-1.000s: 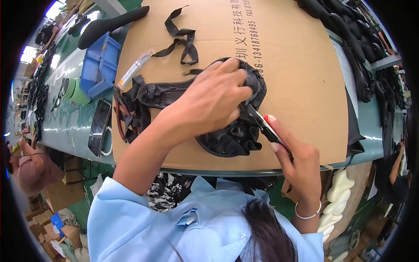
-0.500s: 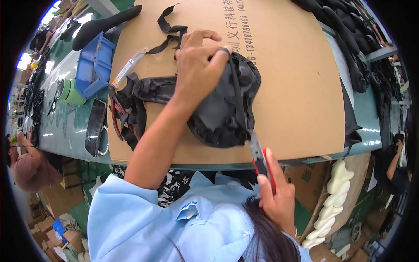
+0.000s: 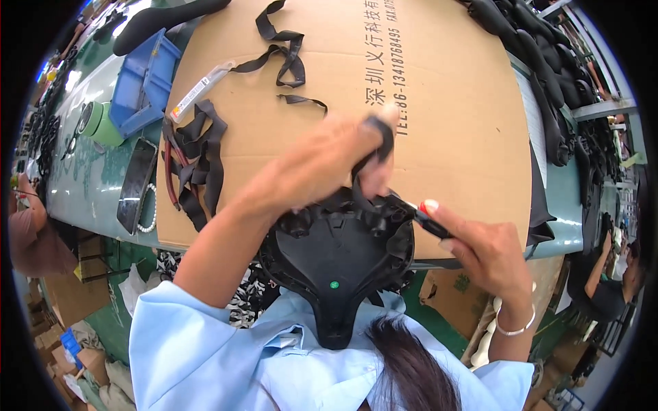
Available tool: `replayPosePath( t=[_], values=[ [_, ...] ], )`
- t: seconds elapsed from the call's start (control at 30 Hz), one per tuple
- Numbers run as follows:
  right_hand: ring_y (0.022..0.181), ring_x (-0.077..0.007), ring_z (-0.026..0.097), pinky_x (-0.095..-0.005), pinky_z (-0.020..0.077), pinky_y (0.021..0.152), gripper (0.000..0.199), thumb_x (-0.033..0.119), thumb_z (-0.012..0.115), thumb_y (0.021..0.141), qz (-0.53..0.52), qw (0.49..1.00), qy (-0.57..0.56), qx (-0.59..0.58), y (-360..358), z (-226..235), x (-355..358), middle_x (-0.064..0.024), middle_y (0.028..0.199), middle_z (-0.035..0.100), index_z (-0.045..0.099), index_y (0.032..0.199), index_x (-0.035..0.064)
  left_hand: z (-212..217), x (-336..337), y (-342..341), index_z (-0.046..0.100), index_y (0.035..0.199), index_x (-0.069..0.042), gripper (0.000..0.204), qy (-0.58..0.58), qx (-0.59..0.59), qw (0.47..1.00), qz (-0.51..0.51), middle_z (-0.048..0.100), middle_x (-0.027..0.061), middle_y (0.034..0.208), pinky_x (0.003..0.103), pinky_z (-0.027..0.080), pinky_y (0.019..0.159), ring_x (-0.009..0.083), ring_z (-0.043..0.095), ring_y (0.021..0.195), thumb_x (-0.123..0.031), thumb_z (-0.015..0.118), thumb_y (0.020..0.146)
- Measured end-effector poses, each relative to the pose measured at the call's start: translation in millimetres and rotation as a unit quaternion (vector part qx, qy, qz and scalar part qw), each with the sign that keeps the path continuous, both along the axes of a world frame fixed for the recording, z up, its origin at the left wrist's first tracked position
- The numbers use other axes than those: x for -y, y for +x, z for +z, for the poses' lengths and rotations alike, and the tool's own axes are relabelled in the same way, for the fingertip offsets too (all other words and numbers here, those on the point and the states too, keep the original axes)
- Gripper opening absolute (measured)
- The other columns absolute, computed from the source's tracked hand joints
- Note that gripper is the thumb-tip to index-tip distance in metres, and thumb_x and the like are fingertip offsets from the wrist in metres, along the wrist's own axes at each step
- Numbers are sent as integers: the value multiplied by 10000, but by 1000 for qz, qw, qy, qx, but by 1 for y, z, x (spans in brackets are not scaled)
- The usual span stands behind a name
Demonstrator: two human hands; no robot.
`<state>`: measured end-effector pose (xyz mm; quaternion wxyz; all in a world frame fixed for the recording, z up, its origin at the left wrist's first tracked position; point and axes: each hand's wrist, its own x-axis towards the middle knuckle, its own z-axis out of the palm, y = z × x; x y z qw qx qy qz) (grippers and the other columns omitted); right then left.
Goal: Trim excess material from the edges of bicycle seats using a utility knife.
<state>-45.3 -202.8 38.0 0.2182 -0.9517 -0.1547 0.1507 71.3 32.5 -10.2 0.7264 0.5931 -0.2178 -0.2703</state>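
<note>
Gripping black strip [image 3: 386, 137], your left hand [image 3: 343, 154] was closed; right hand [image 3: 490, 253] clasped knife [image 3: 432, 224] near seat [image 3: 334, 253]. Seat jutted past table [image 3: 574, 219] edge, underside up; probably light, stiff; strip likely soft. Narrow nose [image 3: 334, 325] seemed safest hold.

Cardboard sheet [image 3: 466, 144] and phone [image 3: 137, 183] on table [image 3: 77, 188]

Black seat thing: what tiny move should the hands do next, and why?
Perhaps a short, gentle cut with the knife where the black strip meets the wide edge of the black seat. The left hand grips the strip, which runs down to about that edge, and the right hand holds the knife pointing there. The left hand's fingers look close, so going slowly seems wise.
</note>
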Motion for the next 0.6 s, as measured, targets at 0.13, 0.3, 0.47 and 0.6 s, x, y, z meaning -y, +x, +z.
replayPosePath(
  t=[0.13, 0.3, 0.47, 0.6],
  values=[
    [573, -319, 599, -366, 456, 547, 567, 35, 664, 795, -75, 995, -61, 12, -47, 5, -19, -160, 708, 625, 547, 1344, 112, 18, 10, 35, 424, 758, -107, 331, -166, -92, 976, 110, 362, 22, 572, 280, 311, 460, 141, 367, 496, -348, 433, 983],
    [546, -323, 598, -387, 442, 531, 536, 67, 629, 871, -216, 973, -72, -33, -81, 19, -47, -161, 685, 620, 497, 1388, 116, 48, -12, 37, 408, 711, -133, 375, -275, -80, 937, 198, 333, -1, 576, 256, 272, 464, 125, 305, 486, -374, 419, 997],
    [405, -261, 505, -395, 372, 420, 549, 178, 637, 884, -216, 970, -97, 48, -120, -14, -55, -81, 510, 502, 480, 1409, 140, 55, -27, 3, 438, 660, -57, 318, -383, 111, 819, 413, 460, 77, 677, 263, 265, 501, 139, 339, 563, -254, 495, 903],
    [500, -281, 594, -370, 468, 489, 539, 154, 636, 888, -268, 962, -22, 43, -134, -25, -78, -128, 666, 640, 482, 1402, 110, 65, -66, 4, 491, 684, -51, 336, -392, 258, 576, 670, 527, 62, 690, 325, 459, 569, 181, 525, 626, -264, 447, 941]
  ],
)
